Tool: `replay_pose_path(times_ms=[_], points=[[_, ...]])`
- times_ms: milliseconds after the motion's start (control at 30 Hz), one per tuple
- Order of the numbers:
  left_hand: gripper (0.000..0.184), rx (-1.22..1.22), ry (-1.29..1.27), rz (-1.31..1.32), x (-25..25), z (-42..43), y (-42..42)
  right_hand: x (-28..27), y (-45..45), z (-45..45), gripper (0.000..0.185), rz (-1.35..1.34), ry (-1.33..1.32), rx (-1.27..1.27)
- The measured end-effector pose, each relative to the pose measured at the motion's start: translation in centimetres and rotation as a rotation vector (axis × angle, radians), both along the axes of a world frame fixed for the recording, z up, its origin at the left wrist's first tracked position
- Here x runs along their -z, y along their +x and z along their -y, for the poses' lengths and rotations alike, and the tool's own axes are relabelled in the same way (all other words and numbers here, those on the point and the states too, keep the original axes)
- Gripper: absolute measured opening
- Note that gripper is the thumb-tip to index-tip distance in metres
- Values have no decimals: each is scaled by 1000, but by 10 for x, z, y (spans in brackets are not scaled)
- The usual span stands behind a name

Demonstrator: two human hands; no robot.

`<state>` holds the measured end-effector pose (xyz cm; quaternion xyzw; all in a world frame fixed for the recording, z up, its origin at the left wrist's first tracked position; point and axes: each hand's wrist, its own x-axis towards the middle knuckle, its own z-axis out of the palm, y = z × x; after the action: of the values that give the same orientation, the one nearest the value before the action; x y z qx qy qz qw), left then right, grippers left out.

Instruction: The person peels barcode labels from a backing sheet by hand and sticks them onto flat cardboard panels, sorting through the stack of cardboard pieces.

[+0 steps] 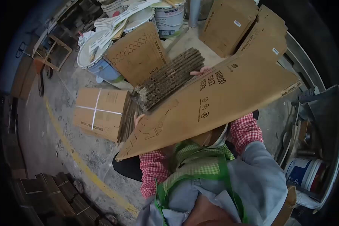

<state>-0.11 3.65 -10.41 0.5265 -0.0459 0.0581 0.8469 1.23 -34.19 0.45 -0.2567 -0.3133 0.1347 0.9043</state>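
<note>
A large flattened cardboard box printed "BAMBOO TOILET STOOL" lies tilted across my lap. My left hand has its fingers over the sheet's far edge at the left, and the rest of it is behind the board. At the far edge, right of centre, my right hand shows fingers closed on the board, the palm hidden. Just beyond the sheet rests a stack of corrugated cardboard pieces, close to my right fingers. Behind that stack leans an upright printed carton.
A strapped bundle of flat boxes sits on the floor at left. Paint buckets stand at the top, cartons at upper right. A metal shelf holds a bucket at right. More folded cardboard lies lower left.
</note>
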Motion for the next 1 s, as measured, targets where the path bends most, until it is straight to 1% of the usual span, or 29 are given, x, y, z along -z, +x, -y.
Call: replay_pose_path(times_ms=[33,67,133,233,267,300,367,433,467,533,567,633,667,700,733,767,800,867,900,967,1000], points=[[39,17,5,-72,7,0,0,2,7,18,41,-19,-81,-176],[39,26,4,-148,14,-1,1,10,5,26,41,-60,-84,-193],[40,24,-17,-289,31,-3,1,23,16,38,41,-6,-103,-289],[41,33,-56,-470,48,-5,4,22,40,43,42,102,-115,-428],[42,49,-65,-529,55,-6,7,15,30,51,40,-21,-202,-347],[42,74,-72,-583,57,-6,10,10,25,51,40,-41,-206,-352],[43,143,-86,-685,65,-7,17,8,14,59,37,-106,-227,-248],[44,234,-90,-773,62,-7,27,12,15,68,39,-76,-280,-171],[59,244,-29,-692,53,-15,36,10,12,68,40,-78,-297,-110],[72,317,-23,-666,-1,-10,57,5,9,74,42,-58,-314,-59],[84,412,-84,-659,-37,-2,61,3,7,77,43,-51,-317,-44],[89,571,156,-631,-13,-10,69,15,-2,87,44,-58,-303,42],[94,609,55,-568,-26,0,64,16,-3,89,45,-74,-284,102],[95,575,59,-580,-25,2,64,11,-8,98,50,-16,-434,146],[95,536,61,-595,-19,2,62,3,-13,103,48,-19,-435,176],[93,505,37,-526,-12,5,63,-6,-19,104,47,-26,-438,201],[93,491,35,-529,-7,4,65,-18,-21,101,47,-26,-436,187],[94,538,322,-384,-10,4,69,-23,-28,111,44,-232,-474,150],[96,517,349,-385,-23,4,68,-29,-30,112,43,-323,-493,126],[96,517,576,-312,-18,3,75,-43,-36,113,41,-502,-529,66],[96,530,495,-290,-20,4,75,-49,-39,113,40,-601,-549,41]])
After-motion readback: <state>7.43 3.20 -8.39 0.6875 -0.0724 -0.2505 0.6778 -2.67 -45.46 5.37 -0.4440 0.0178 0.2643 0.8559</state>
